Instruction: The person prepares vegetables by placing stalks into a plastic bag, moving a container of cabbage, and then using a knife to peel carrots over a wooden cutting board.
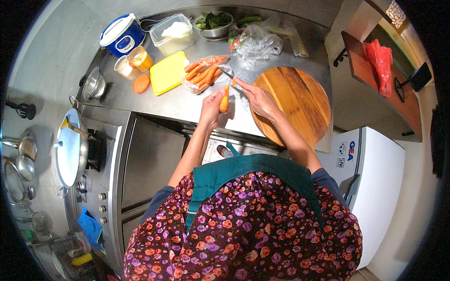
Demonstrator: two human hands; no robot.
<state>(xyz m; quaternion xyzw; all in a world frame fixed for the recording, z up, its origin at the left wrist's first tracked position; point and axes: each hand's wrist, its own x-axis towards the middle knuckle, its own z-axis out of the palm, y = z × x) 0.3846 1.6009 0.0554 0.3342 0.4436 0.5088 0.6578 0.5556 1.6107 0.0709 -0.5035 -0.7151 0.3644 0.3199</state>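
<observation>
My left hand (211,108) grips a carrot (224,101) over the steel counter's front part. In my right hand (261,100) is a knife (227,74), its blade pointing away and to the left; my fingers hide most of the handle. A small orange piece (233,82) shows by the blade, and whether it is still joined to the carrot I cannot tell. Just beyond my hands lie several carrots (202,78) on and in a clear plastic bag. A round wooden board (299,98) lies to the right, partly under my right forearm.
Left of the carrots lies a yellow lid (168,73), near two plastic cups (140,59). A plastic tub (172,37), a bowl of leaves (213,26) and a clear bag (258,42) stand behind. A lidded pan (70,147) sits on the stove at left.
</observation>
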